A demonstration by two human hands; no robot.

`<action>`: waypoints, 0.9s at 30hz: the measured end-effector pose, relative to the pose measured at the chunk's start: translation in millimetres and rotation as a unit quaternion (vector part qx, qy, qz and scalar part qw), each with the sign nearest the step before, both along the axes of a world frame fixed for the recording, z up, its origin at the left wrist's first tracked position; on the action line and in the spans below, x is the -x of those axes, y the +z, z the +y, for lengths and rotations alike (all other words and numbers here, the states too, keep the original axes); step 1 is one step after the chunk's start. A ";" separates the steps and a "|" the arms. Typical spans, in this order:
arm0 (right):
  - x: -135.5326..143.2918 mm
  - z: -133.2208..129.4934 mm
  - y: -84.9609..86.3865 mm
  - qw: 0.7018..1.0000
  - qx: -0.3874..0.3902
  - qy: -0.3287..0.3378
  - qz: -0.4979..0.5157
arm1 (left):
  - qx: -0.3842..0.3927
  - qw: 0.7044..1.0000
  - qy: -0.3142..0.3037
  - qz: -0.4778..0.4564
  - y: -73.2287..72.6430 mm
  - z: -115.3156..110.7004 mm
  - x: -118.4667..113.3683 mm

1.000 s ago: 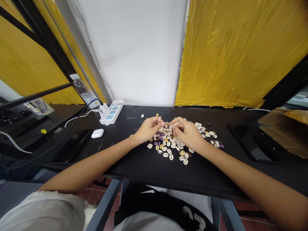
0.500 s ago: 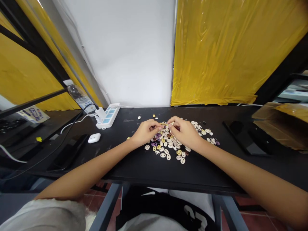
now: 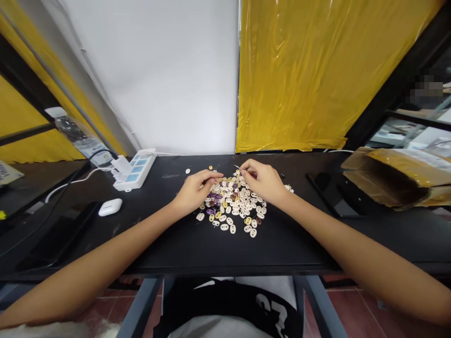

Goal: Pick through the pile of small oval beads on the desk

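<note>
Many small oval pieces with two holes, mostly cream with some yellow, purple and brown, form a pile (image 3: 239, 202) on the black table. At the pile's upper left is my left hand (image 3: 195, 188), its fingers bent together over the pieces; whether anything is between the fingertips is too small to tell. My right hand (image 3: 264, 180) pinches a thin metallic tool (image 3: 237, 165) at the pile's upper right, with the tool's tip pointing up and left. A small gap separates the two hands.
Left on the black table (image 3: 225, 253) are a white earphone case (image 3: 110, 207), a power strip (image 3: 136, 171), a plastic bottle (image 3: 79, 136), cables and a dark phone (image 3: 58, 234). Right are a black tablet-like device (image 3: 334, 195) and an open cardboard box (image 3: 398, 178).
The camera view has turned right, so the scene sits further left. My hands have moved apart, uncovering more of the pile between them.
</note>
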State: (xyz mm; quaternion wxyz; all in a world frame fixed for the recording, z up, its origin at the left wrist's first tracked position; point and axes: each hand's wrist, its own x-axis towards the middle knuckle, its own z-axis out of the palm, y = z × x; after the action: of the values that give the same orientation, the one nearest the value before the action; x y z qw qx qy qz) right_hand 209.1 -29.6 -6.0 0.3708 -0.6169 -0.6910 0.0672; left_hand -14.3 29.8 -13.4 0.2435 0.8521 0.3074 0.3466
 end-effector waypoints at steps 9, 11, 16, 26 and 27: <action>-67.3 23.4 10.2 0.998 -0.019 -0.057 0.006 | 0.011 1.000 0.003 0.015 -2.3 4.9 4.1; -86.0 26.2 11.4 0.998 -0.004 -0.064 0.004 | 0.005 1.000 0.004 0.029 -1.0 6.1 6.5; -119.7 29.6 3.5 0.993 0.092 -0.077 0.018 | -0.010 0.999 0.006 0.030 3.6 9.0 12.3; -122.5 28.1 -0.2 0.985 0.125 -0.116 0.034 | -0.021 0.991 -0.132 0.028 5.1 -6.5 4.2; -122.8 28.3 -1.3 0.983 0.129 -0.126 0.030 | -0.014 0.988 -0.152 0.025 4.6 -8.4 3.2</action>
State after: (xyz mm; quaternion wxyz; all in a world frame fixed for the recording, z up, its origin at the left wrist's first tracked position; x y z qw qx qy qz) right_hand 331.9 -1.3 -7.2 0.3138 -0.7392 -0.5821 0.1273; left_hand -17.4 21.4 -8.8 0.2738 0.9005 0.1760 0.2883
